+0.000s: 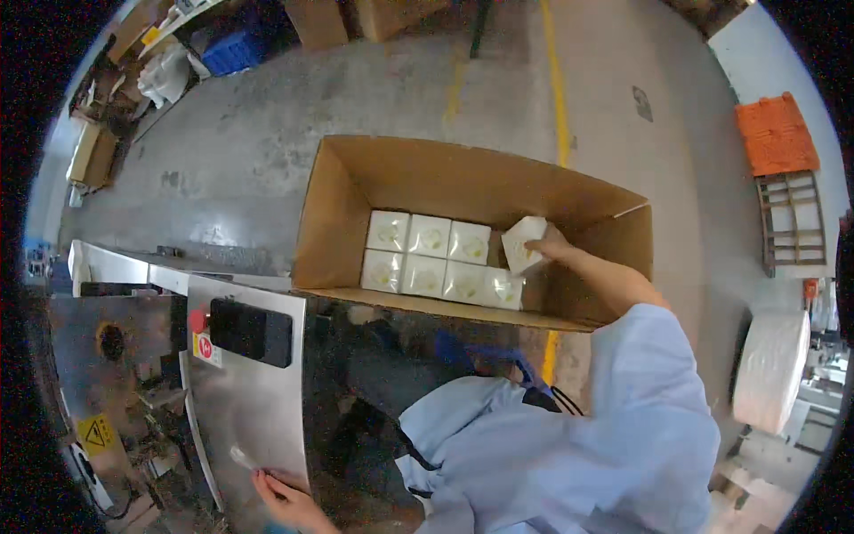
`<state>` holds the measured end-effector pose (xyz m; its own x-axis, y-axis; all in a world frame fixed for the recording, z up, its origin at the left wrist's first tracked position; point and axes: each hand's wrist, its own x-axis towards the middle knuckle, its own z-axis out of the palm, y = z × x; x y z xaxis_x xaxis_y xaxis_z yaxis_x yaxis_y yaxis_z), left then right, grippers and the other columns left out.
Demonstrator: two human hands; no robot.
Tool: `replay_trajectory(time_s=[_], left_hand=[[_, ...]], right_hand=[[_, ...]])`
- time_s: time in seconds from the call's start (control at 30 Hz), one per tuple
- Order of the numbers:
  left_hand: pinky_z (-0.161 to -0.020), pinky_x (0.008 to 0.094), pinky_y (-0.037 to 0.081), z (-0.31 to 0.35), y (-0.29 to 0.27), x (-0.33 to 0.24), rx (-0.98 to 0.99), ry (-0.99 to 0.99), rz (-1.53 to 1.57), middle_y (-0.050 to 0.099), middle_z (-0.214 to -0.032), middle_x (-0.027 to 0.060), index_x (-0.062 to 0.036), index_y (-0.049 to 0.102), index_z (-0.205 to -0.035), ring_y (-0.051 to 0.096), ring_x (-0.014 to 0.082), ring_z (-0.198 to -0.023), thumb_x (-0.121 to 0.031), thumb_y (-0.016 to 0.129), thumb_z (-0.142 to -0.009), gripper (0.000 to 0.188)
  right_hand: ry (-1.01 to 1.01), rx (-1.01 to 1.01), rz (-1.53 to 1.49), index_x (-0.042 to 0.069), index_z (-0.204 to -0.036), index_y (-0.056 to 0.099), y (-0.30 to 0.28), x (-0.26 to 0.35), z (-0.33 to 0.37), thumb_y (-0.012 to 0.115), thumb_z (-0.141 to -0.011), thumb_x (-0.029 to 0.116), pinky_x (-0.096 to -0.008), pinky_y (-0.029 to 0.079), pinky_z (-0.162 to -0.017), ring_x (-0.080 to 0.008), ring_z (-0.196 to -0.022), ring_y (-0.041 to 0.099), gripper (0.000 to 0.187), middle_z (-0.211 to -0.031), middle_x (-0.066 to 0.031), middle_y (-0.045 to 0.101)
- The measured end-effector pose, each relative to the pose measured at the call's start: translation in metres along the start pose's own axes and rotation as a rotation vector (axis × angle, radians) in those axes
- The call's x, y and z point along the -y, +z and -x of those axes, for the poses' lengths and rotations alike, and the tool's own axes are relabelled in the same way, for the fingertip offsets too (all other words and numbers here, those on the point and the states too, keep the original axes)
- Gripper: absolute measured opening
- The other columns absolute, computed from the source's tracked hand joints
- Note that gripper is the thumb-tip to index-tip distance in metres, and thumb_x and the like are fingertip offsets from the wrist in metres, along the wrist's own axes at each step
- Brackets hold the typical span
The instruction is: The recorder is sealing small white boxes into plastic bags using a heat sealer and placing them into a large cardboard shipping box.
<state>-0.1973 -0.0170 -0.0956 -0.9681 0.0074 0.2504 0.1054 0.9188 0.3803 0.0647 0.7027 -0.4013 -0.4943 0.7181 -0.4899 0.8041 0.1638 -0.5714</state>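
Observation:
Inside the open cardboard box [427, 165], my right hand [553, 245] is closed on the edge of a white square pack [520, 238], which is tilted above the box's right part. To its left, several like white packs [429, 235] stand in two rows, with shiny clear film and a pale yellowish-green mark on their tops. At the lower left, my left hand [289, 505] is over the metal machine top [245, 400], its fingers close together. A small whitish thing [240, 457] shows at its fingertips, too small to name.
A black phone-like device [252, 333] lies on the machine top beside a red knob [197, 320]. An orange crate [776, 133] and a large white roll [772, 372] stand at the right. A blue bin [233, 53] is at the far left. A yellow line [556, 80] crosses the floor.

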Motion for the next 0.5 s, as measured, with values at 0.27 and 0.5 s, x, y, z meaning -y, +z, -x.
replay_trajectory(time_s=[0.27,0.5], left_hand=[[-0.105,0.0372,0.045,0.000,-0.003,0.010,-0.012,0.012,-0.147,0.062,-0.133,0.0186,0.0039,0.061,-0.129,0.058,0.0295,-0.124,-0.018,0.051,-0.104,0.034],[-0.087,0.0328,0.053,0.003,0.032,0.035,-0.127,0.021,0.137,0.067,-0.115,0.0165,0.0065,0.062,-0.120,0.064,0.0227,-0.101,-0.012,0.054,-0.102,0.027]], right_hand=[[0.298,0.270,0.107,0.006,-0.125,0.062,0.105,-0.059,-0.037,0.067,-0.092,0.035,-0.0421,0.052,-0.089,-0.0247,-0.106,0.062,0.044,-0.114,-0.0088,0.066],[-0.207,0.498,0.895,0.002,-0.133,0.051,0.105,-0.181,-0.099,0.052,-0.091,0.030,-0.0451,0.054,-0.086,-0.0403,-0.097,0.064,0.051,-0.118,-0.0311,0.060]])
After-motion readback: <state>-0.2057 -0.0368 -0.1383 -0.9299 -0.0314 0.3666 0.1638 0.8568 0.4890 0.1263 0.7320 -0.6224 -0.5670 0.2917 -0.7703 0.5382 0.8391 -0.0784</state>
